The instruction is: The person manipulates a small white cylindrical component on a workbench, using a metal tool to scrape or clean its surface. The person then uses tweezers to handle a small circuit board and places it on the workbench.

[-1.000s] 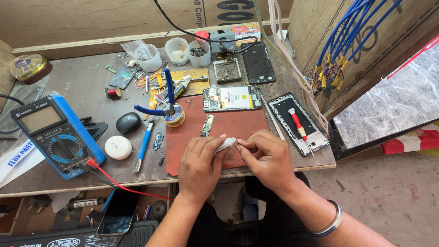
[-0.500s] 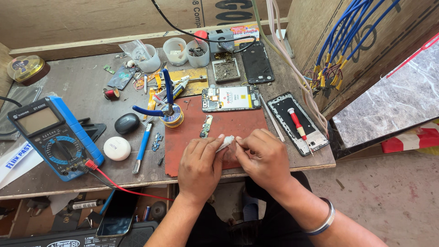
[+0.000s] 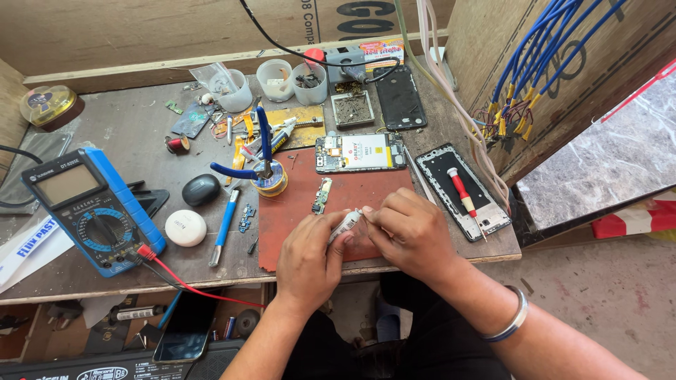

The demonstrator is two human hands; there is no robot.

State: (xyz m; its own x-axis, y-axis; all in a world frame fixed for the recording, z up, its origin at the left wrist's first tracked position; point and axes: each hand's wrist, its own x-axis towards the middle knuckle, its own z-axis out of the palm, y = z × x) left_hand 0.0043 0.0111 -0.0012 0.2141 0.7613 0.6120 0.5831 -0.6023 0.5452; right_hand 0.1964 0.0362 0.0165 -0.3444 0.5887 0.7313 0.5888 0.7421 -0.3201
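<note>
- The left hand and the right hand are close together over the near edge of the reddish-brown mat, fingers meeting.
- Both hands are clamped on a small white tube, which lies tilted between them; the left thumb and fingers hold its lower end, the right fingers pinch its upper tip.
- Just beyond the tube, a small green circuit strip rests on the mat.
- Farther off lies an opened phone.
- To the right, a red-handled screwdriver sits in a phone frame.
- At the far left stands a blue multimeter.
</note>
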